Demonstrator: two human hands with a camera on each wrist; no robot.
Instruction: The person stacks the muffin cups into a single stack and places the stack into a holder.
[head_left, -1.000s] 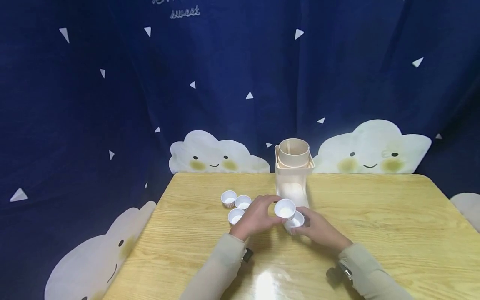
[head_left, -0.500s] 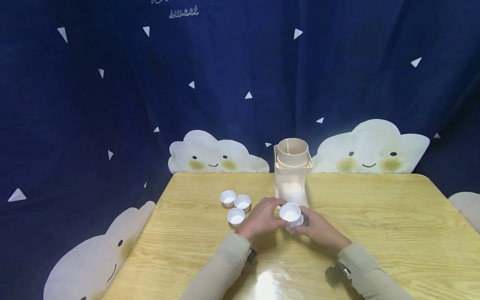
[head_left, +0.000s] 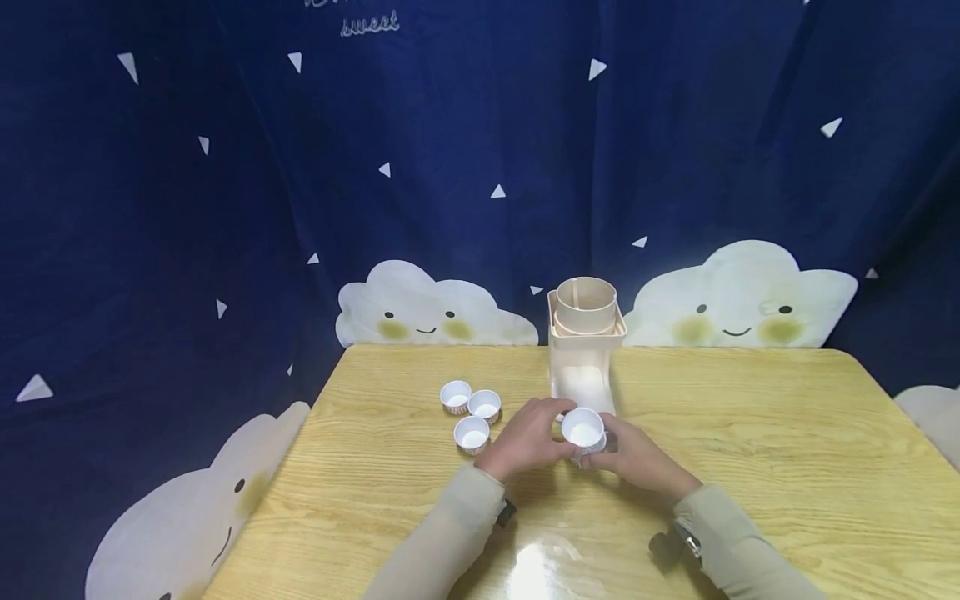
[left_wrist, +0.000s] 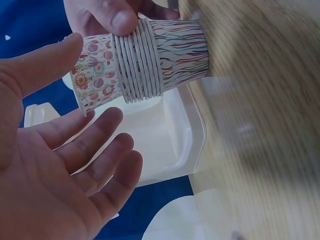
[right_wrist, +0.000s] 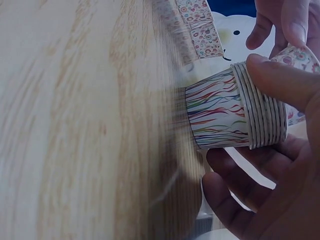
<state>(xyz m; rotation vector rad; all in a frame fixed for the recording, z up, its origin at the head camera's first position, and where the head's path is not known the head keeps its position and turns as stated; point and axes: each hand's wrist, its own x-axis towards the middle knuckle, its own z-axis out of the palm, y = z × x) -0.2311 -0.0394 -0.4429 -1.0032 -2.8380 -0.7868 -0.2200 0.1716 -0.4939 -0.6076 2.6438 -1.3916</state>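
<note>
My left hand [head_left: 528, 442] pinches a floral paper cup [left_wrist: 96, 75] by its rim between thumb and forefinger, the other fingers spread loosely. That cup's lower part sits inside a stack of paper cups [right_wrist: 217, 112] with wavy coloured stripes and several rims packed together. My right hand [head_left: 637, 457] grips this stack around the rims, its thumb lying on them in the right wrist view. The stack's base is down close to the wooden table. From the head view, the white inside of the top cup [head_left: 582, 427] shows and hides most of the stack.
A cream plastic holder [head_left: 587, 354] with a round tube stands just behind the hands. Left of them, three paper cups [head_left: 472, 434] stand upright in a cluster on the wooden table [head_left: 750, 450]. A dark blue curtain [head_left: 450, 125] with clouds hangs behind.
My left hand has moved right and slightly down with the floral cup, from overlapping the stack's edge to sitting inside it. The right hand has hardly moved.
</note>
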